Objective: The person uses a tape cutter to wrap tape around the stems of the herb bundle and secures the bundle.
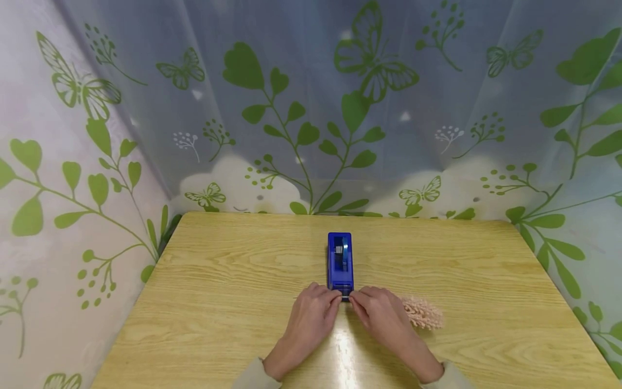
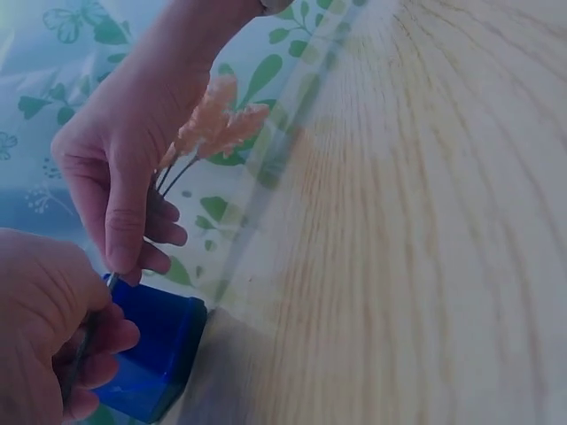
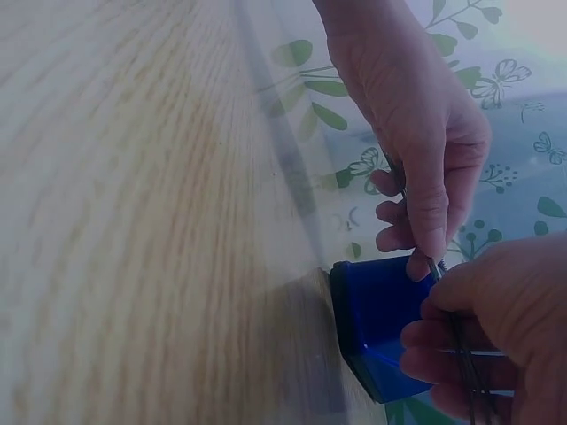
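Note:
A bunch of pink dried-looking flowers lies sideways across the hands, its heads out past the right hand. Its thin dark stems run through the fingers of both hands. My left hand pinches them between thumb and fingers on the left. On the right, my right hand pinches them closer to the flower heads, fingertips a small gap from the left ones. A short pale length shows in that gap. Just beyond stands a blue tape dispenser, its front end right at the fingertips.
Both forearms cross the near part of a wood-grain table. Behind it and at its sides hangs a curtain printed with green leaves and butterflies.

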`<action>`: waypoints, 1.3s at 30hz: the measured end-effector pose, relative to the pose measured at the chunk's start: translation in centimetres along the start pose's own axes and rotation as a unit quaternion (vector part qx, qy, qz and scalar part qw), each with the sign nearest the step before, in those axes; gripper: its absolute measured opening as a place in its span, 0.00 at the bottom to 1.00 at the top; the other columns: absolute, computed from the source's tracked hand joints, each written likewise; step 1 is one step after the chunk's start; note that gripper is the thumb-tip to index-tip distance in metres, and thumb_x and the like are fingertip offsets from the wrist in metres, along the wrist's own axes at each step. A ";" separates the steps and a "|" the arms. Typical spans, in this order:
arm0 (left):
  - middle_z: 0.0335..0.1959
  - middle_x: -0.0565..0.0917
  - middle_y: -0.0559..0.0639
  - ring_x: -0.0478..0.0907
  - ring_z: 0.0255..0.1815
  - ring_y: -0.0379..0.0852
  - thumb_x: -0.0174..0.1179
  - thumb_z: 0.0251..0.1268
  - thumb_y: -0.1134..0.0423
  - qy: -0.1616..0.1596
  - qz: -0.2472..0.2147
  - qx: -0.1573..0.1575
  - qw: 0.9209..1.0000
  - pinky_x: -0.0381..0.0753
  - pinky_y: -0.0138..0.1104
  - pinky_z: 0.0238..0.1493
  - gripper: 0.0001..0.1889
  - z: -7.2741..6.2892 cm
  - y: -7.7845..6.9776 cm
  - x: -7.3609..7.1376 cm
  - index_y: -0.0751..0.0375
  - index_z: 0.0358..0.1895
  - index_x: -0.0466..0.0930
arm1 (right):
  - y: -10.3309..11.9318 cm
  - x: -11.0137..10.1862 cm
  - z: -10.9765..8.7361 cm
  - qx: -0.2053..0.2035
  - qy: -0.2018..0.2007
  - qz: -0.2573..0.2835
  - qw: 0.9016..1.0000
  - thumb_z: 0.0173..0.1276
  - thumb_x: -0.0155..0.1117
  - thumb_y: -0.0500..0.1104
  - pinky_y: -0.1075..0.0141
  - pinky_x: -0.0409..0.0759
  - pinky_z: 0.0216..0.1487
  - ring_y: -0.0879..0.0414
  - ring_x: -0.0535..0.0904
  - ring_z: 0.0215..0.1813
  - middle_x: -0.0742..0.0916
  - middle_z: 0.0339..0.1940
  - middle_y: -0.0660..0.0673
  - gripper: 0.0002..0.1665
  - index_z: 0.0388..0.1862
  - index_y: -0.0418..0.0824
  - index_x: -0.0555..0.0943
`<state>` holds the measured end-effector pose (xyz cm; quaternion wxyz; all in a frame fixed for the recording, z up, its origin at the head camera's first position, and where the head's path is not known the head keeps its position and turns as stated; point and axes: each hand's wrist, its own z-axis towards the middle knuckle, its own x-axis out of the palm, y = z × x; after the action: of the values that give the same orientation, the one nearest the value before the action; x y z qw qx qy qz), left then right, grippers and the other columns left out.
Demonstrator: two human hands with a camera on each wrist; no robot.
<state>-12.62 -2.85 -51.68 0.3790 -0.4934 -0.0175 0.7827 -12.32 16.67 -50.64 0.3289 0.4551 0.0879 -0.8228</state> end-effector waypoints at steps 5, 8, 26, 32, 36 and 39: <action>0.33 0.89 0.47 0.78 0.33 0.41 0.69 0.69 0.65 0.008 -0.008 -0.008 1.000 0.79 0.30 0.36 0.04 0.0 0.0 0.0 0.59 0.41 0.91 | 0.0 -0.1 0.0 0.009 0.000 0.009 1.000 0.56 0.80 0.33 0.66 0.83 0.28 0.59 0.84 0.28 0.90 0.30 0.51 0.08 0.33 0.42 0.90; 0.33 0.89 0.47 0.78 0.33 0.41 0.70 0.68 0.66 0.005 -0.018 -0.008 1.000 0.80 0.29 0.36 0.03 0.0 0.1 0.0 0.59 0.40 0.92 | 0.1 -0.1 0.1 0.020 0.006 0.018 1.000 0.58 0.80 0.33 0.67 0.83 0.28 0.59 0.84 0.28 0.90 0.30 0.51 0.07 0.33 0.42 0.90; 0.35 0.91 0.48 0.80 0.35 0.41 0.73 0.62 0.70 -0.023 -0.070 -0.015 0.997 0.82 0.28 0.37 0.05 0.1 0.2 -0.2 0.59 0.40 0.92 | 0.0 -0.1 0.5 0.025 0.006 0.021 0.999 0.64 0.77 0.36 0.61 0.82 0.33 0.60 0.81 0.27 0.88 0.26 0.52 0.06 0.29 0.44 0.88; 0.36 0.91 0.48 0.81 0.37 0.41 0.72 0.64 0.69 -0.022 -0.099 -0.032 0.994 0.83 0.29 0.39 0.05 0.1 0.2 -0.2 0.60 0.42 0.91 | -0.4 0.2 0.3 0.023 -0.006 0.025 0.999 0.62 0.79 0.37 0.61 0.82 0.34 0.62 0.82 0.28 0.90 0.28 0.52 0.04 0.30 0.44 0.90; 0.38 0.90 0.49 0.82 0.37 0.41 0.71 0.66 0.70 -0.019 -0.110 -0.038 0.993 0.84 0.28 0.39 0.07 0.2 0.2 -0.2 0.60 0.45 0.88 | -0.7 0.4 0.2 0.018 -0.020 0.033 0.999 0.61 0.79 0.37 0.62 0.82 0.33 0.62 0.82 0.28 0.90 0.28 0.51 0.03 0.31 0.44 0.91; 0.40 0.89 0.50 0.84 0.38 0.42 0.70 0.67 0.70 -0.012 -0.109 -0.035 0.993 0.85 0.28 0.41 0.11 0.1 0.2 -0.1 0.60 0.51 0.86 | -0.8 0.4 0.2 0.015 -0.030 0.041 0.999 0.60 0.80 0.37 0.63 0.81 0.31 0.62 0.82 0.27 0.90 0.28 0.51 0.03 0.32 0.43 0.91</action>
<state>-12.83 -3.03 -51.61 0.4442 -0.4924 -0.1032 0.7414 -13.09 17.03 -51.01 0.3577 0.4385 0.0471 -0.8231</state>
